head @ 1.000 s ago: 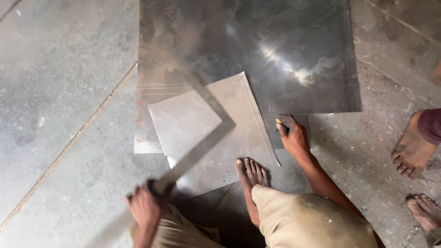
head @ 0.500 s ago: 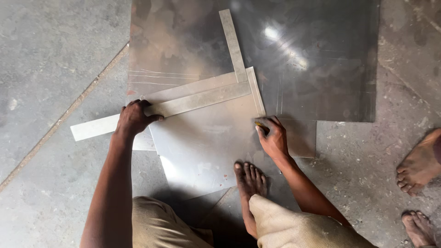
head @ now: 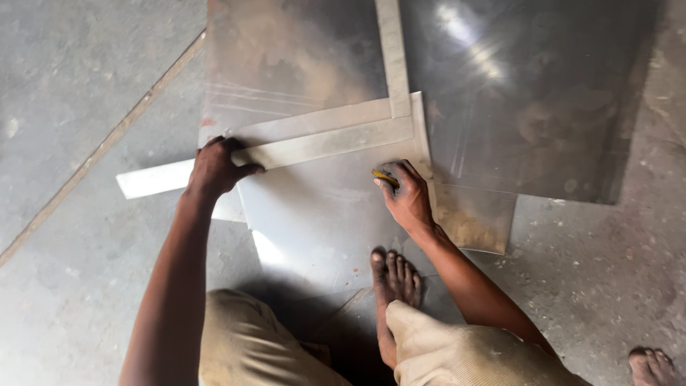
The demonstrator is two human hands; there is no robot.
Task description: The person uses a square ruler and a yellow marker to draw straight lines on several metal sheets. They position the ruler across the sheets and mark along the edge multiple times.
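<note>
Large sheet (head: 543,107): metal, glossy, smudged. Smaller sheet (head: 321,214): metal, duller sheen. Square (head: 321,143): matt grey metal, worn. Floor (head: 71,86): rough, matt concrete. Trousers (head: 243,343): khaki cloth.

Steel square (head: 321,139) and yellow marker (head: 384,176) on sheet metal
Square lies flat, L-shaped, grey — across a small metal sheet (head: 329,214); marker tip meets the sheet.
</note>
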